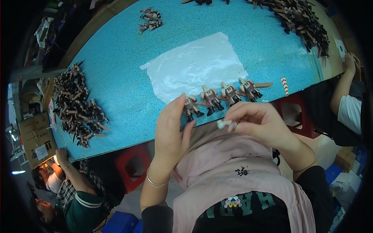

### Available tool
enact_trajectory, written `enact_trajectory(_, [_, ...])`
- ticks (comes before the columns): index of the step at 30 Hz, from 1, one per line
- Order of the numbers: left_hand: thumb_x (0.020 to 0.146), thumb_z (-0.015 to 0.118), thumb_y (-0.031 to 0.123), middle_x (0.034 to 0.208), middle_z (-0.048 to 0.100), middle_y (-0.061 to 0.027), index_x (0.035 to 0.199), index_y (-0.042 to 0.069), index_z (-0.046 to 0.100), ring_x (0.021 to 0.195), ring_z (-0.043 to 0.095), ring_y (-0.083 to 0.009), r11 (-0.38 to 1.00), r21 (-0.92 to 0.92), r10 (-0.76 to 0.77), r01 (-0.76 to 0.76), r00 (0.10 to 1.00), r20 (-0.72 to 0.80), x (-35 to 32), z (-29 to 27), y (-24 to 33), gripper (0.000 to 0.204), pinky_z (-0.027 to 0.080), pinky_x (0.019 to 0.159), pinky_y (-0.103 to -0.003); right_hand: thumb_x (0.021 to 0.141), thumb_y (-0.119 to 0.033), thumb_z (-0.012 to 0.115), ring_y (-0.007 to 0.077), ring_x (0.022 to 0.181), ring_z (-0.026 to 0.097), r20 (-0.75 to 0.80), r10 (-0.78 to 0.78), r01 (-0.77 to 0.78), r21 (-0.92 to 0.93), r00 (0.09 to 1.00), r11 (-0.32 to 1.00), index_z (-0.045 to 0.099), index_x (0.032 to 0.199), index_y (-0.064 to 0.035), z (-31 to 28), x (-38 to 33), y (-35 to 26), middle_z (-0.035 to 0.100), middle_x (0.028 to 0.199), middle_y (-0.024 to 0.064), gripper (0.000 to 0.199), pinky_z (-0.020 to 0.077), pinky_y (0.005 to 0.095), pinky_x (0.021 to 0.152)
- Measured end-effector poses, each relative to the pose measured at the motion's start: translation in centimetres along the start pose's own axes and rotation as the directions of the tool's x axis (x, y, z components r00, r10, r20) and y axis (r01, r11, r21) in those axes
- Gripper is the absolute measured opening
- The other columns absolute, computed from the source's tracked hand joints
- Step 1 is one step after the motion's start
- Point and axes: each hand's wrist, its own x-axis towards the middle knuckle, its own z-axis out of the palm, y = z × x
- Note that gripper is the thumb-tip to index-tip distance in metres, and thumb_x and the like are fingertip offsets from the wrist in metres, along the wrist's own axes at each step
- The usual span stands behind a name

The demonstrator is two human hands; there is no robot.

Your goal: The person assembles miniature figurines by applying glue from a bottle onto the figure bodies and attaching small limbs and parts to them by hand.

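Observation:
Along the near table edge lies a row of several small toy figures in light tops and dark boots, a middle one being the toy figure (211, 99). My left hand (168, 130) curls around the leftmost toy figure (191, 106), a fingertip by its upper end and the thumb by its feet. Just in front of the row, my right hand (258, 122) is closed in a pinch on a small whitish piece (221, 124). Its exact kind is too small to make out. Brown flat parts stick out beside some figures.
A clear plastic sheet (198, 68) lies on the blue tabletop (120, 77). Heaps of figures stand left (77, 105) and far right (307, 27), with a small group (150, 20) at the back. Red stools (132, 167) stand below; other people sit at both sides.

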Motion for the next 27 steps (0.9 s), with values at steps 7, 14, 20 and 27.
enact_trajectory(7, [0.066, 0.072, -0.005, 0.116, 0.055, -0.0186, 0.128, -0.003, 0.045, 0.104, 0.055, -0.0333, 0.990, -0.029, -0.139, 0.137, 0.989, -0.057, -1.9, -2.8, 0.0, 0.067, 0.046, 0.088, -0.038, 0.079, 0.006, 0.062, 0.0168, 0.095, 0.058, 0.108, -0.070, 0.083, -0.123, 0.992, 0.989, 0.063, 0.099, 0.0021, 1.8, 1.2, 2.0, 0.056, 0.106, 0.0104, 0.021, 0.0485, 0.0280, 0.082])
enact_trajectory(14, [0.064, 0.075, 0.000, 0.112, 0.057, -0.0161, 0.128, -0.003, 0.044, 0.099, 0.056, -0.0307, 0.941, -0.271, -0.159, 0.202, 0.972, 0.174, -3.3, -3.4, 1.8, 0.071, 0.045, 0.085, -0.037, 0.074, 0.001, 0.068, 0.0203, 0.092, 0.058, 0.212, -0.242, 0.319, -0.531, 0.947, 0.785, 0.064, 0.102, -0.0017, 3.4, 1.6, 2.7, 0.058, 0.105, 0.0106, 0.028, 0.0476, 0.0286, 0.078])
enact_trajectory(20, [0.063, 0.075, 0.002, 0.110, 0.058, -0.0156, 0.127, -0.002, 0.045, 0.097, 0.057, -0.0305, 0.957, -0.246, -0.111, 0.151, 0.979, 0.170, -3.1, -2.8, 1.6, 0.071, 0.045, 0.084, -0.038, 0.074, 0.001, 0.067, 0.0219, 0.090, 0.058, 0.240, -0.307, 0.389, -0.580, 0.921, 0.716, 0.064, 0.103, -0.0005, 4.5, 1.8, 4.0, 0.057, 0.104, 0.0119, 0.029, 0.0492, 0.0295, 0.074])
enact_trajectory(27, [0.063, 0.077, 0.005, 0.108, 0.059, -0.0159, 0.124, -0.003, 0.048, 0.096, 0.058, -0.0311, 0.954, -0.258, -0.111, 0.151, 0.980, 0.163, -3.2, -2.6, 1.4, 0.068, 0.047, 0.082, -0.038, 0.074, 0.002, 0.067, 0.0211, 0.089, 0.059, 0.214, -0.288, 0.358, -0.618, 0.933, 0.700, 0.064, 0.103, 0.0001, 4.3, 1.8, 4.3, 0.057, 0.103, 0.0123, 0.029, 0.0505, 0.0281, 0.071])
